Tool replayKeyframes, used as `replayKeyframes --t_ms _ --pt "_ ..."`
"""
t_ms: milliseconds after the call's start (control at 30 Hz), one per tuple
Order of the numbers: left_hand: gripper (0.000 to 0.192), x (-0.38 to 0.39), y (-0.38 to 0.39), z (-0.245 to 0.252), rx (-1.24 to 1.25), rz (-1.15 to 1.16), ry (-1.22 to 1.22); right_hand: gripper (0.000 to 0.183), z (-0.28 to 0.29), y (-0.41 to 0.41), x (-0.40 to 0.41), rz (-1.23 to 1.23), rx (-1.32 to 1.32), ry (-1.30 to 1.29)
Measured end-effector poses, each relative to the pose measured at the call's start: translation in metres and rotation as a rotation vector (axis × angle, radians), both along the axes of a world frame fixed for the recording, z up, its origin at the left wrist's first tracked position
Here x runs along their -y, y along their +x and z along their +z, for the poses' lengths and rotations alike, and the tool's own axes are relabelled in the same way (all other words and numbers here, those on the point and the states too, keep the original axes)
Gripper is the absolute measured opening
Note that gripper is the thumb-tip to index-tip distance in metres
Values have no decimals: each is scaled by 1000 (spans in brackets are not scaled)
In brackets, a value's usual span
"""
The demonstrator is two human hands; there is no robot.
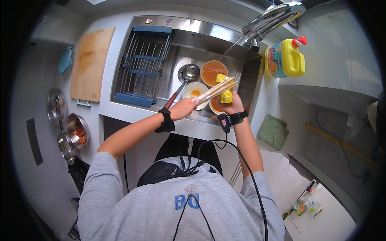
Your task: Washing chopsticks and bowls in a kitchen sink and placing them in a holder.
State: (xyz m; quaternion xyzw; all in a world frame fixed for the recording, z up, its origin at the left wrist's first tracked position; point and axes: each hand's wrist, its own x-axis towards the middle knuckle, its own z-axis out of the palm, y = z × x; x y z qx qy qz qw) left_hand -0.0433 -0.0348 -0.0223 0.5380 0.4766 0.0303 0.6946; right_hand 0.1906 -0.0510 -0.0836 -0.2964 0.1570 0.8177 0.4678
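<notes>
My left hand (pixel 183 108) grips a bundle of several chopsticks (pixel 215 91) by one end, over the sink (pixel 175 57). Their other ends reach across a yellow sponge cloth (pixel 226 95), which my right hand (pixel 233 104) holds against them. White suds show near my left fingers. Below lie a bowl of orange liquid (pixel 214 72), a white bowl (pixel 188 89) with a little orange liquid in it, and another bowl (pixel 214 106) partly hidden by my right hand. A metal ladle (pixel 191 73) with a brown handle rests beside them, its handle passing under my left wrist.
Water runs from the chrome faucet (pixel 268 21) towards the far bowl. A blue-ended drying rack (pixel 144 64) spans the sink's left side. A yellow detergent jug (pixel 286 58) and green cloth (pixel 273 132) sit right; a cutting board (pixel 92 64) and metal bowls (pixel 77 131) lie left.
</notes>
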Motion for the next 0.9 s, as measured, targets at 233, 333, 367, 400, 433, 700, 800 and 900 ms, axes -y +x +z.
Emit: replayKeyframes --t_ms 233,333,367,400,433,700,800,900 --pt "41 2 -60 33 -58 -7 96 53 25 -18 -22 -17 149 59" --pt "39 2 -96 55 17 172 126 60 37 -43 -38 104 142 112" --pt "37 5 -112 65 44 255 94 62 42 -56 -44 171 126 134" --pt "36 6 -131 70 39 330 31 66 58 -77 -52 227 180 90" --pt "35 8 -148 70 43 406 -35 62 68 -93 -60 266 137 88" --pt "32 26 -245 72 171 896 -178 40 48 -259 -132 630 305 5" --pt "33 26 -253 69 218 898 -201 33 18 -281 -144 634 392 28" --pt "34 22 -251 70 271 868 -223 31 5 -273 -137 765 747 -24"
